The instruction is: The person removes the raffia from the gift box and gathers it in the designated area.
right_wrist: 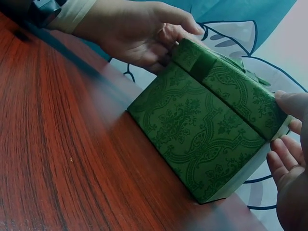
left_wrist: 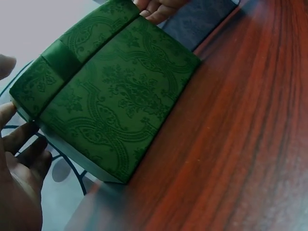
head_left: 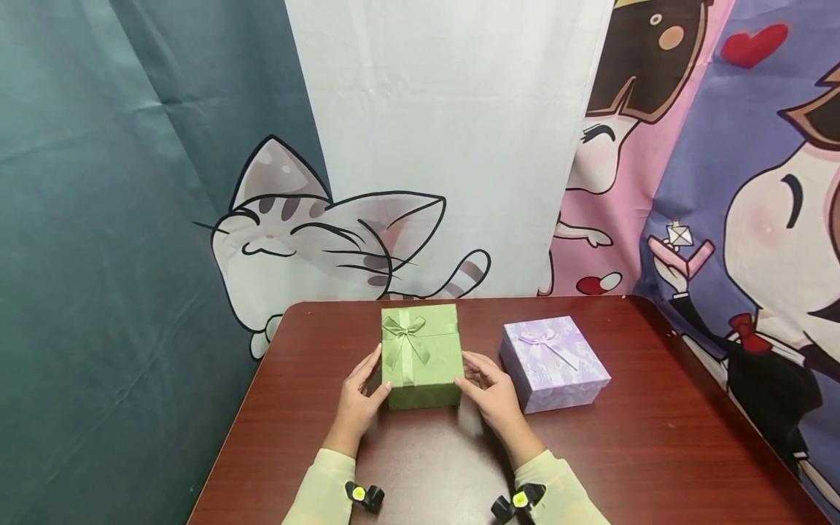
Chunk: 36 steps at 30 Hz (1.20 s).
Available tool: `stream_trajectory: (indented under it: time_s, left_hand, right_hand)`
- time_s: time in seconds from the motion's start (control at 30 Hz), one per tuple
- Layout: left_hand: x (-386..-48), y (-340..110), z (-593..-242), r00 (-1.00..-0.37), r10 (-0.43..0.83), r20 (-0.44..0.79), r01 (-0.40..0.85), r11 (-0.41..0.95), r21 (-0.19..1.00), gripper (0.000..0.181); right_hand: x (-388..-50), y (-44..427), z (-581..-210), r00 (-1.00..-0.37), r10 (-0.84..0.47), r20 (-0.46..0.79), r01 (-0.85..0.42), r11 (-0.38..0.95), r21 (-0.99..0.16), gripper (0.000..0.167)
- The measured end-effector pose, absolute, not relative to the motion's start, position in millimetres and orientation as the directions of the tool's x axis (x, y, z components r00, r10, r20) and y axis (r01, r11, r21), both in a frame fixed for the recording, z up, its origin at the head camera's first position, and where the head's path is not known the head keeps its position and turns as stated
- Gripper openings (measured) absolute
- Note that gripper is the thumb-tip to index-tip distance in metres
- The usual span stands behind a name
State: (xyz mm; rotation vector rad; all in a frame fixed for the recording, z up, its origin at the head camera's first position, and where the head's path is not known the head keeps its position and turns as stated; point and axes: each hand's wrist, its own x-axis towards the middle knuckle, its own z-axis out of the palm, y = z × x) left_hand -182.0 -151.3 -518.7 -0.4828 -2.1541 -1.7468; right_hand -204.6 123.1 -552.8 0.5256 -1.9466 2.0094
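A green gift box (head_left: 426,357) with a ribbon bow on its lid stands on the table between both hands. My left hand (head_left: 357,405) holds the lid at its left side, thumb by the near corner and fingers along the side. On the opposite side my right hand (head_left: 492,397) grips the lid, its thumb at the near right corner. In the right wrist view the right fingers (right_wrist: 286,156) bend in at the lid's lower edge. The lid sits on the patterned box body (left_wrist: 120,96), with a thin seam showing between them.
A lilac gift box (head_left: 554,364) with a ribbon bow stands just right of my right hand. The brown wooden table (head_left: 282,437) ends at a back edge close behind the green box. Printed curtains (head_left: 446,109) hang beyond it.
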Motion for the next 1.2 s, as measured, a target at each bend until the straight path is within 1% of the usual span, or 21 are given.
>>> stream_trajectory:
  time_s: [0.17,0.27,0.43,0.53,0.67,0.8,0.9,1.0,1.1,1.2]
  left_hand:
    - [-186.7,-154.4,-524.1,-0.839,0.069,0.540,0.540,0.228,0.810,0.060]
    - [-193.1,-156.7,-535.1,-0.828,0.060,0.558,0.558,0.183,0.809,0.059]
    - [-197.6,-160.1,-545.7,-0.839,0.027,0.544,0.544,0.056,0.837,0.056]
    - [-196.6,-161.2,-545.6,-0.839,0.014,0.544,0.544,0.019,0.839,0.056]
    - [-194.5,-162.7,-543.4,-0.848,0.022,0.530,0.530,0.014,0.848,0.059]
    - [-192.5,-165.8,-541.1,-0.869,0.059,0.491,0.492,0.013,0.870,0.069]
    - [-191.6,-169.6,-540.6,-0.884,0.095,0.458,0.461,0.006,0.887,0.078]
    - [-190.5,-174.0,-540.2,-0.891,0.132,0.433,0.439,0.017,0.898,0.083]
    - [-188.8,-177.6,-538.6,-0.897,0.169,0.409,0.422,0.045,0.906,0.084]
    - [-187.1,-179.4,-536.1,-0.902,0.200,0.382,0.401,0.065,0.914,0.078]
  right_hand:
    - [-203.2,124.4,-551.4,-0.876,-0.057,0.479,-0.475,-0.066,-0.878,0.053]
    - [-202.4,124.9,-550.7,-0.868,-0.067,0.492,-0.487,-0.077,-0.870,0.054]
    - [-201.8,126.1,-549.7,-0.861,-0.078,0.502,-0.489,-0.139,-0.861,0.060]
    - [-200.9,127.2,-548.7,-0.867,-0.078,0.493,-0.473,-0.185,-0.861,0.064]
    - [-199.5,129.3,-545.5,-0.868,-0.092,0.487,-0.463,-0.203,-0.863,0.065]
    - [-199.0,132.7,-542.9,-0.858,-0.121,0.499,-0.471,-0.198,-0.859,0.064]
    - [-198.8,136.0,-542.4,-0.844,-0.142,0.518,-0.490,-0.192,-0.851,0.063]
    - [-198.6,139.1,-543.1,-0.815,-0.166,0.556,-0.526,-0.190,-0.829,0.060]
    - [-197.9,141.7,-544.4,-0.788,-0.189,0.586,-0.557,-0.185,-0.809,0.056]
    - [-196.4,143.4,-544.7,-0.780,-0.204,0.592,-0.571,-0.156,-0.806,0.050]
